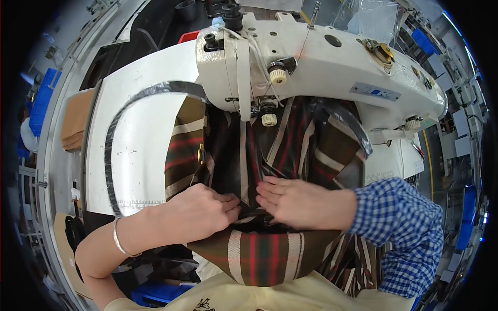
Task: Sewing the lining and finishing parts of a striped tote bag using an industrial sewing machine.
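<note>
A brown bag with red and cream stripes (268, 254) lies under the sewing machine (332, 67), its mouth spread toward me and its dark inside showing. My left hand (202, 211) is closed with curled fingers at the near edge of the bag's opening. Flat on the striped cloth beside it, my right hand (298, 203) has its fingers stretched out, pointing left. A black handle wrapped in clear film (109, 150) loops out from the bag on the left, and a second wrapped handle (353, 124) lies on the right. A small gold clasp (201, 154) shows on the left panel.
The white machine table (140, 135) carries a ruler strip along its near edge. Brown folded pieces (78, 119) are stacked at the far left. A blue bin (158, 293) sits low by my left side, and another blue bin (45, 101) stands farther left.
</note>
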Available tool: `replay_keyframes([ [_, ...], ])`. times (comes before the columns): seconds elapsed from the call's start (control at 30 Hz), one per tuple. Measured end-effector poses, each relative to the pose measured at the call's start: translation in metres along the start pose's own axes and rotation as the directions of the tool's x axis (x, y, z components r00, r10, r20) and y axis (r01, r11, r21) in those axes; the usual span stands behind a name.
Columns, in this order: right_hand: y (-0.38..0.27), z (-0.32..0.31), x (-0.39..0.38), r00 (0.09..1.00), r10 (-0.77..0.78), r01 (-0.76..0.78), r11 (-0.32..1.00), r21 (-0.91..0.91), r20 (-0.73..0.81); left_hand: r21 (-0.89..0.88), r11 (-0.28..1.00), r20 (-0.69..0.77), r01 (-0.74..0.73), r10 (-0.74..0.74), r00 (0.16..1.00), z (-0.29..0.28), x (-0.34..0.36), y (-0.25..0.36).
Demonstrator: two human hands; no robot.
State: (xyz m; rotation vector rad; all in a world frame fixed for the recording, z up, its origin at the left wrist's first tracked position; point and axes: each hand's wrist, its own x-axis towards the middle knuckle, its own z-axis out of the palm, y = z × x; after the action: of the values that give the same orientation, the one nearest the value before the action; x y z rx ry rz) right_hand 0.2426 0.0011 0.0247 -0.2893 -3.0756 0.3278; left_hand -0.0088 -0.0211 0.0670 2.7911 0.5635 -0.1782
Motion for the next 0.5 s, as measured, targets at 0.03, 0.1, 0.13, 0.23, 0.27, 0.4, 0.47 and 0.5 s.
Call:
replay_keyframes([
  [0.03, 0.003, -0.014, -0.005, 0.986, 0.063, -0.079, 0.992, 0.098, 0.153, -0.048, 0.999, -0.101, -0.015, 0.01, 0.995, -0.002, 0.0, 0.0],
  [0.1, 0.001, -0.031, -0.004, 0.948, 0.094, -0.155, 0.971, 0.184, 0.304, -0.172, 0.985, -0.16, -0.01, -0.018, 0.987, 0.003, 0.002, 0.002],
  [0.13, -0.001, -0.032, 0.0, 0.909, 0.068, -0.109, 0.991, 0.079, 0.412, -0.175, 0.984, -0.158, -0.005, -0.023, 0.987, 0.013, 0.003, 0.006],
  [0.23, 0.002, -0.03, -0.003, 0.962, 0.015, 0.007, 0.997, -0.078, 0.273, 0.042, 0.999, -0.197, 0.0, 0.008, 0.98, 0.024, 0.0, 0.007],
  [0.27, 0.002, -0.026, -0.006, 0.998, -0.064, 0.066, 0.988, -0.139, 0.017, 0.036, 0.999, -0.193, -0.005, 0.012, 0.981, 0.02, 0.002, 0.005],
  [0.4, 0.006, -0.029, 0.0, 0.944, 0.183, -0.11, 0.959, -0.262, 0.274, -0.08, 0.996, -0.074, -0.027, 0.021, 0.997, 0.01, 0.007, 0.002],
  [0.47, 0.008, -0.046, 0.009, 0.864, 0.236, -0.162, 0.967, -0.199, 0.445, -0.081, 0.996, -0.17, 0.022, -0.036, 0.985, 0.014, 0.004, 0.008],
  [0.5, 0.01, -0.05, 0.011, 0.754, 0.267, -0.223, 0.963, -0.149, 0.6, -0.083, 0.996, -0.171, 0.019, -0.033, 0.985, 0.017, 0.004, 0.009],
])
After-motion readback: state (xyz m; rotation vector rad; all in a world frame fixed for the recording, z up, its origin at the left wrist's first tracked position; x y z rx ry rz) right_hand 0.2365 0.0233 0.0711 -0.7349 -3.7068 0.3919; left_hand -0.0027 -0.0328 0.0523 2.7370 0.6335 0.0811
